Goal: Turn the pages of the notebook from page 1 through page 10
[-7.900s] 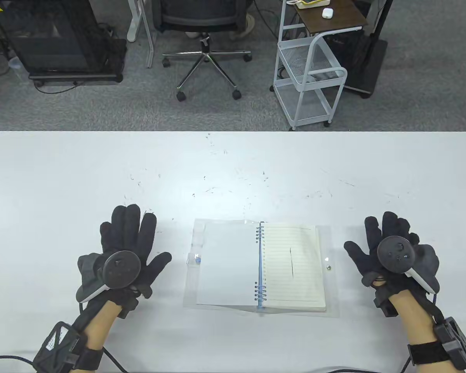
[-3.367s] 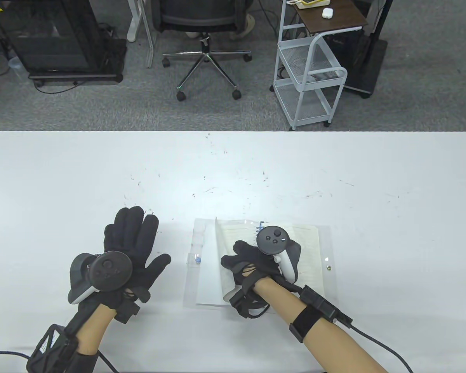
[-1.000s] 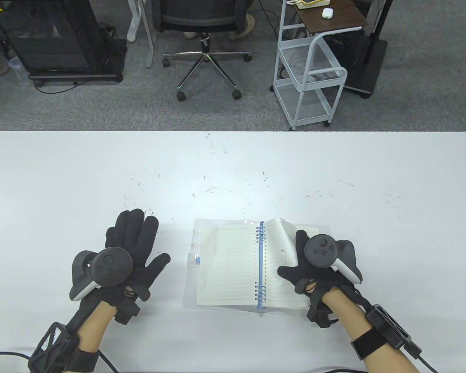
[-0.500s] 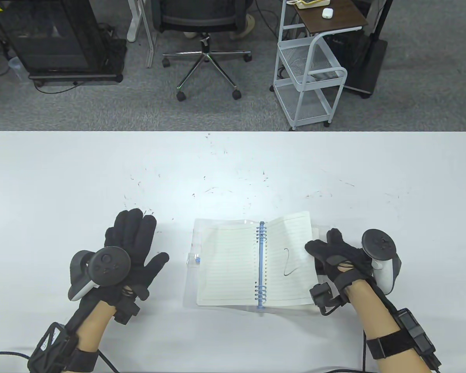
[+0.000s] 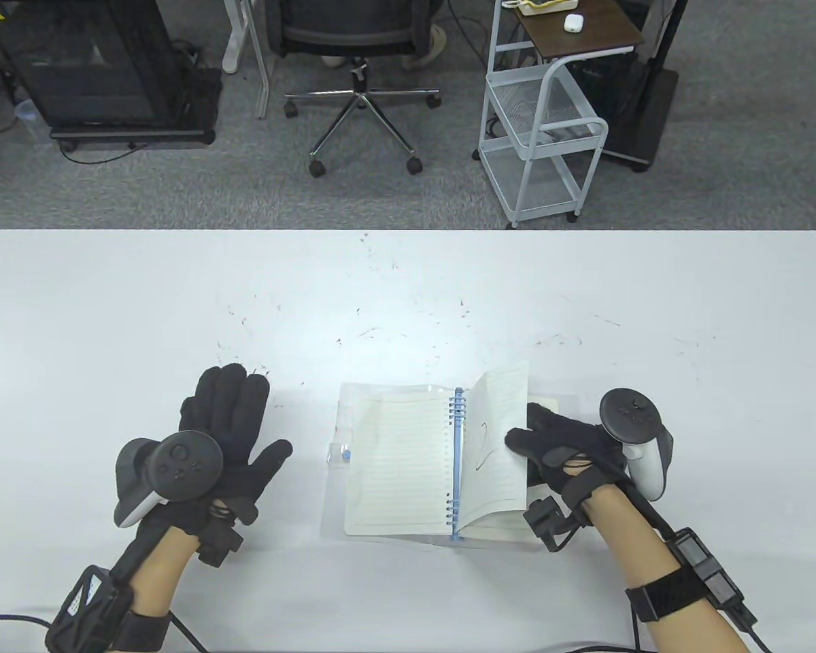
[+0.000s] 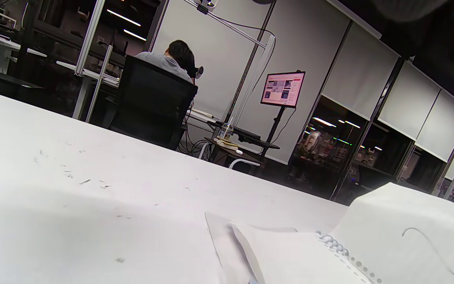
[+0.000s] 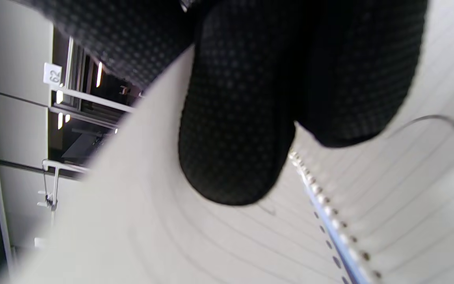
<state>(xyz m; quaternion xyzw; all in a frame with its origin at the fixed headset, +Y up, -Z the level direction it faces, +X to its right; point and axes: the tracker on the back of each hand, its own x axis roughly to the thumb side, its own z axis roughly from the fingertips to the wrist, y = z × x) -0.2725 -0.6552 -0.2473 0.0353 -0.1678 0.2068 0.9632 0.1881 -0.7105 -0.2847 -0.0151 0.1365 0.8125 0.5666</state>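
A spiral notebook (image 5: 398, 462) with a blue binding lies open on the white table (image 5: 408, 292). My right hand (image 5: 551, 445) pinches the outer edge of the right-hand page (image 5: 495, 449), marked with a handwritten 2, and holds it raised and curved toward the spine. The lifted page also shows in the left wrist view (image 6: 412, 236). In the right wrist view my gloved fingers (image 7: 235, 130) press on the lined page (image 7: 420, 189). My left hand (image 5: 207, 452) rests flat on the table, fingers spread, left of the notebook and apart from it.
The notebook sits on a clear plastic sleeve (image 5: 343, 422). Beyond the table's far edge stand an office chair (image 5: 360, 41), a white wire cart (image 5: 544, 129) and a black cabinet (image 5: 88, 68).
My right hand has taken the page marked 2 by its outer edge and lifted it leftward toward the spine. Before that one page was turned onto the left side. The left hand has stayed put.
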